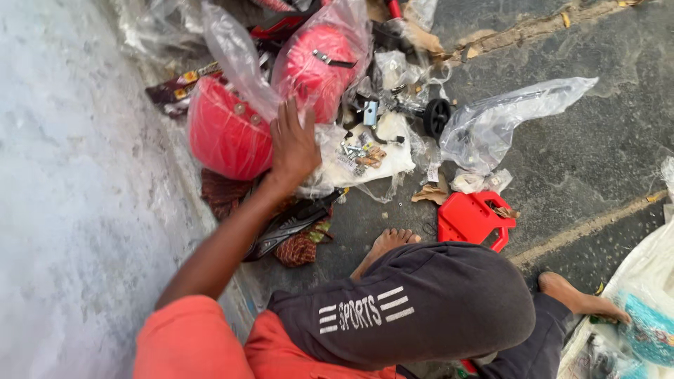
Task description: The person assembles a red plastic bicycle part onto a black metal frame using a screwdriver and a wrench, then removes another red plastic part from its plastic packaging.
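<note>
Against the pale wall along the left edge of the dark paved ground (597,161), left hand (293,144) stretched forward, fingers spread open and flat, pressed on the crumpled clear plastic wrapping (242,60) over a red domed shell (225,133). No grasp closed around anything. Just behind, toward the top edge, a second red domed part (319,63), bagged in clear plastic and crossed by a dark strap. To the right of the hand, touching the wrapping, a white bag of small metal hardware (365,154); beyond it a small black wheel (437,116) and a loose empty clear bag (512,116). Nearer the body, a flat red plastic bracket (472,219) lying on the ground beside a bare foot (393,242). Under the forearm, a dark moulded piece (288,228) on patterned cloth. At bottom, orange sleeve, raised knee in dark shorts, second bare foot (579,298) near the right edge. Right hand out of sight.
</note>
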